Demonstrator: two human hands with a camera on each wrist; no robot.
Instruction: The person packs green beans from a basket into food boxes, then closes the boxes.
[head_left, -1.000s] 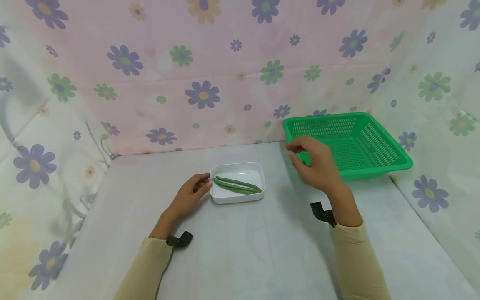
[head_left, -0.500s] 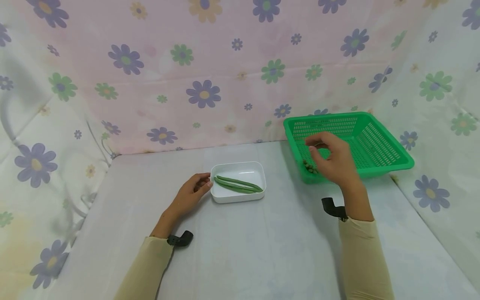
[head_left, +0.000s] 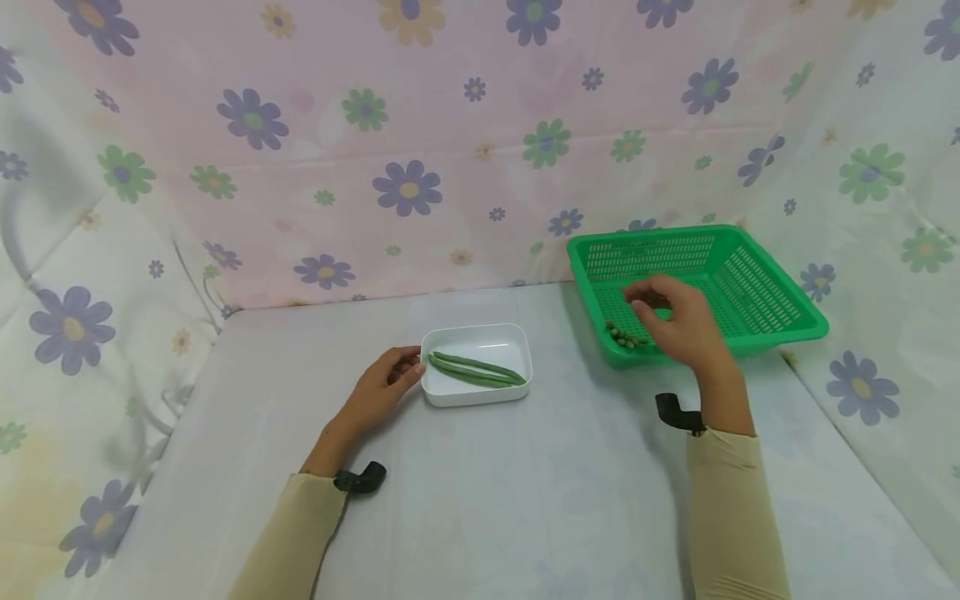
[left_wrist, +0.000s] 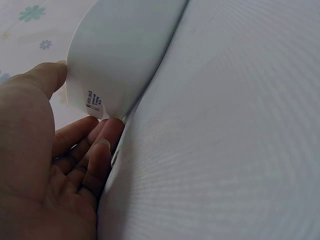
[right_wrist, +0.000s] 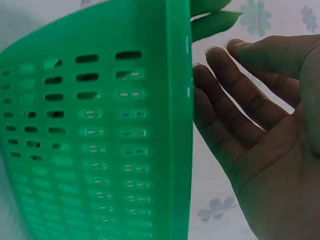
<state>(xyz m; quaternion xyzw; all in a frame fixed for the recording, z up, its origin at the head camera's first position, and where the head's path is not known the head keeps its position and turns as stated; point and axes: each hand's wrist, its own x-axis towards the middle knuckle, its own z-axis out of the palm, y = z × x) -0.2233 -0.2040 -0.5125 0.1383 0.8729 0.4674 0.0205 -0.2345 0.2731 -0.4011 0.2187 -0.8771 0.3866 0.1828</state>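
Closest are two tan sleeves (head_left: 288, 537), one on each arm, reaching in over a pale, cloth-covered surface (head_left: 487, 492). A black wrist mount (head_left: 363, 477) sits just past the left cuff, and another black mount (head_left: 678, 414) is on the right wrist.

Next comes the left hand (head_left: 382, 387). Its grip is apart: the thumb and fingers are loosely bent, with a gap between them. Their tips touch the left end of a white oblong tray (head_left: 450, 399). The tray lies flat, with round corners and a low rim all the way round. The end wall by this hand has tiny dark print, too small to read. Long green beans (head_left: 468, 377) lie side by side in the tray, toward its near edge, slanting down to the right.

A wide strip of surface runs between the tray and a green plastic basket (head_left: 780, 336), so there is room to move across. More room lies in front of the tray.

The right hand (head_left: 678, 321) hangs over the basket's near side. Its grip is apart too, fingers bent and thumb away from them. I cannot tell if it touches the rim. Bean tips (head_left: 622, 336) show inside the basket's near left corner.

Behind everything hangs flowery cloth (head_left: 450, 100).
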